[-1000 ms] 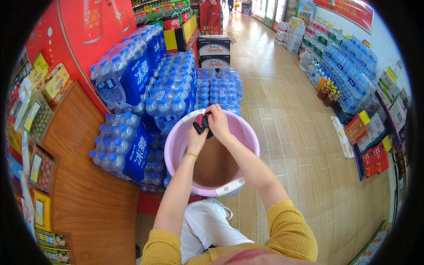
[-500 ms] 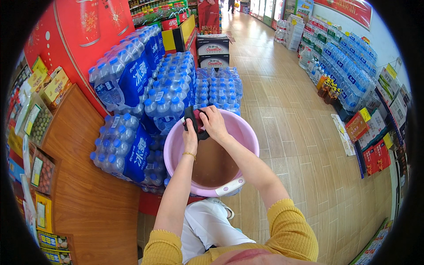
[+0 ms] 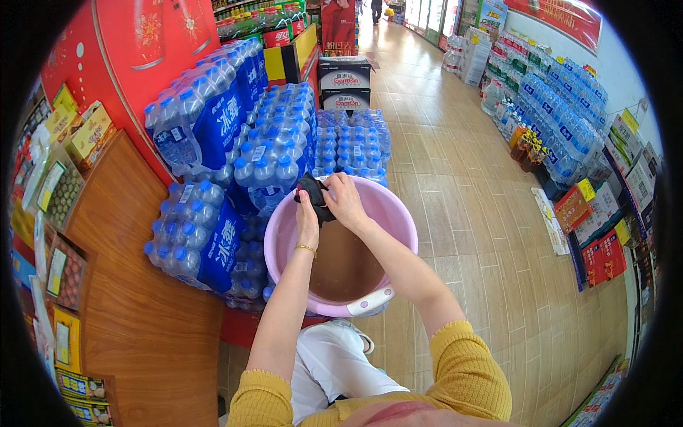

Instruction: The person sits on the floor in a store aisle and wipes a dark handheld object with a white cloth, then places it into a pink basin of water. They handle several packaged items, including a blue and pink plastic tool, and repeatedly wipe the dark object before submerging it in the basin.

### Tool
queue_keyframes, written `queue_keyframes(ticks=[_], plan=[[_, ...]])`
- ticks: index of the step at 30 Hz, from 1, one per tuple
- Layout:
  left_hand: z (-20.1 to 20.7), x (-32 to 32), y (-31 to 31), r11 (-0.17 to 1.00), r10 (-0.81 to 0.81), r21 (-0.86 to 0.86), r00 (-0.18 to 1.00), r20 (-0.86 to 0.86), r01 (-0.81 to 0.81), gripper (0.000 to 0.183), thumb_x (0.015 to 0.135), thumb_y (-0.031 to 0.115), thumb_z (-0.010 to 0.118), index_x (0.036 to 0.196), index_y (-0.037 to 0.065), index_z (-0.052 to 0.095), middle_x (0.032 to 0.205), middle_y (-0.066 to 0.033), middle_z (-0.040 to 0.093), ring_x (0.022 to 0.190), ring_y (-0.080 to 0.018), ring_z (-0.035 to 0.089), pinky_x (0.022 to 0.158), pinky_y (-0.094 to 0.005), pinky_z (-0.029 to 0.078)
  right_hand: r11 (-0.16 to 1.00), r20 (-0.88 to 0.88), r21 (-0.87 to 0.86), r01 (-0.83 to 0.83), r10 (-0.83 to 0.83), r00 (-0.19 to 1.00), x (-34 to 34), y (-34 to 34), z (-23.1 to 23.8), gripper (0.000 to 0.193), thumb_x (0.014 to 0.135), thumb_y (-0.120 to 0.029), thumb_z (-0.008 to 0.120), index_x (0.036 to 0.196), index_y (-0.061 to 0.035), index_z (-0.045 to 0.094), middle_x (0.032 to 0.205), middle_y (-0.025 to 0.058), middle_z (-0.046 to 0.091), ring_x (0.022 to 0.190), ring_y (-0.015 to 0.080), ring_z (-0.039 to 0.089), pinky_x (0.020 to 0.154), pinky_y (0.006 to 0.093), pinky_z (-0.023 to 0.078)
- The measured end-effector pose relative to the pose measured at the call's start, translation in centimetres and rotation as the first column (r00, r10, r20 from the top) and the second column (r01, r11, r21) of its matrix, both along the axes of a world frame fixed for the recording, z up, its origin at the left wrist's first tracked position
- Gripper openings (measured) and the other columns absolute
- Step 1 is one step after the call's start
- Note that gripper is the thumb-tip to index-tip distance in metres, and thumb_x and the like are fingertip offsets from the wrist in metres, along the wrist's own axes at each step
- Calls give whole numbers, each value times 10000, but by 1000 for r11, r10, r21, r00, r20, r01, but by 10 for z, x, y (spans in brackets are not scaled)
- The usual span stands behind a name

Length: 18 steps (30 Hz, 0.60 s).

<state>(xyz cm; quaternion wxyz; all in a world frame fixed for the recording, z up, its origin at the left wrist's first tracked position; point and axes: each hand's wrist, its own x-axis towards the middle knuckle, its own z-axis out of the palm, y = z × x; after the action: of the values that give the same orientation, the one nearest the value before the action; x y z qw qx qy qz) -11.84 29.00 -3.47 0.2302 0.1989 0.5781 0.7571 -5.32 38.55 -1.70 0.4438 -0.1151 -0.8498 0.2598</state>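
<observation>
A pink-purple plastic basin [image 3: 398, 228] holds murky brown water [image 3: 345, 267]. Above its far rim, a bunched black cloth [image 3: 313, 193] is gripped between both hands. My left hand [image 3: 306, 224] holds the cloth's left side, with a thin gold bracelet at the wrist. My right hand [image 3: 345, 201] grips the other side, its fingers curled toward the cloth. The fingertips are partly hidden by the folds.
Shrink-wrapped packs of water bottles [image 3: 192, 231] stand left of and behind the basin. A wooden counter [image 3: 153, 299] curves along the left. More bottle packs [image 3: 558, 107] and boxes [image 3: 603, 255] line the right wall. A person [image 3: 376, 8] is far down the tiled aisle.
The cloth has been bunched and turned over between my hands; the reddish patch seen before is now mostly covered by black. Both hands have stayed in nearly the same place.
</observation>
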Motion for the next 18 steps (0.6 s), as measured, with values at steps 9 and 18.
queue_keyframes(ticks=[9, 18], plan=[[4, 3, -1, 999, 34, 13, 994, -103, -32, 425, 860, 301, 579, 1151, 11, 473, 1092, -90, 531, 1002, -165, 498, 884, -304, 389, 905, -77, -378, 195, -240, 968, 3, 14, 12, 152, 901, -136, 455, 958, 5, 447, 847, 209, 563, 791, 372, 551, 700, 407, 428], [-3, 2, 3, 996, 61, -59, 983, -171, -72, 392, 790, 155, 647, 1110, -10, 494, 1060, -98, 558, 957, -172, 547, 830, -296, 439, 882, -242, -435, 179, -307, 921, 14, 17, 22, 163, 926, -146, 407, 996, 1, 408, 772, 206, 558, 699, 337, 559, 622, 402, 415]])
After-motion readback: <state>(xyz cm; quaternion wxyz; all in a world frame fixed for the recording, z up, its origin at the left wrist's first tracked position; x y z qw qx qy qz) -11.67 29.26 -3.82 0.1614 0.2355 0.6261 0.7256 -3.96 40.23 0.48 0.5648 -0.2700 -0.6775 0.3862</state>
